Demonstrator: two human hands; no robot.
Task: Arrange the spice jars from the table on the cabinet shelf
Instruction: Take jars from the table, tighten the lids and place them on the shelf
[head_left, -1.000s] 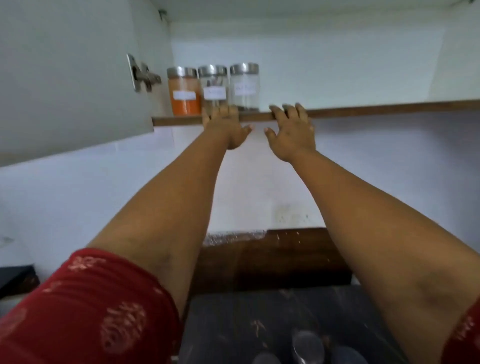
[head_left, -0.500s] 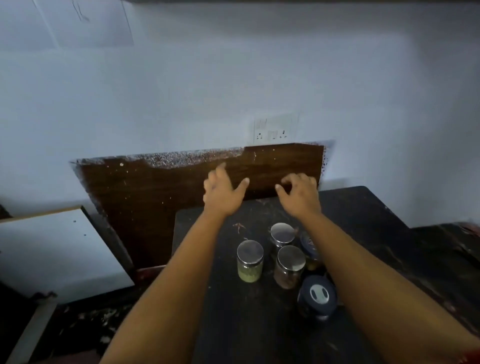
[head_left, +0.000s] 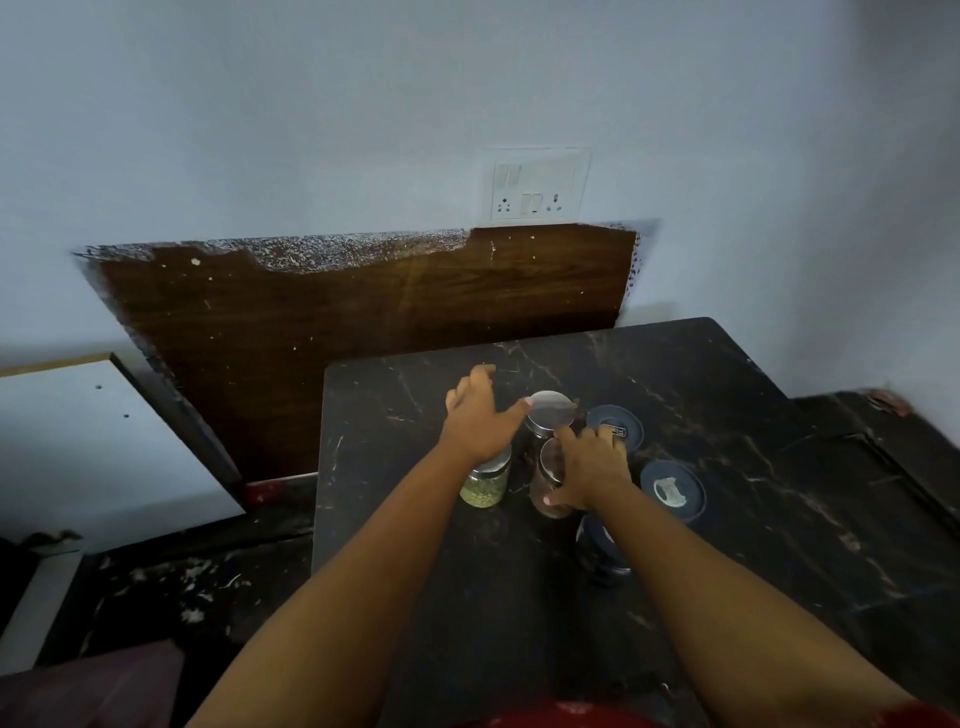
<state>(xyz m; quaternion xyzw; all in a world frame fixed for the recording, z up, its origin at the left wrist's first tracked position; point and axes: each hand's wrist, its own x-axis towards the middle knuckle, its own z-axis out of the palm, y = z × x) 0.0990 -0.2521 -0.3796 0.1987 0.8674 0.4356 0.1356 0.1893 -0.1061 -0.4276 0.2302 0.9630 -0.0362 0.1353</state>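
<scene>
Several spice jars stand clustered on the black marble table. My right hand grips the brown-filled jar, thumb on its near side. My left hand hovers with relaxed, spread fingers above the green-filled jar, and its thumb tip touches the steel lid of the rear jar. To the right sit two blue-lidded jars. A third dark jar is partly hidden under my right forearm. The cabinet shelf is out of view.
A dark wooden board leans on the wall behind the table, below a switch and socket plate. A white panel leans at the left. The floor to the left is dark and littered.
My view dropped from the cabinet shelf to the table. Both hands came down from the shelf edge to the jars, and my right hand closed round the brown jar.
</scene>
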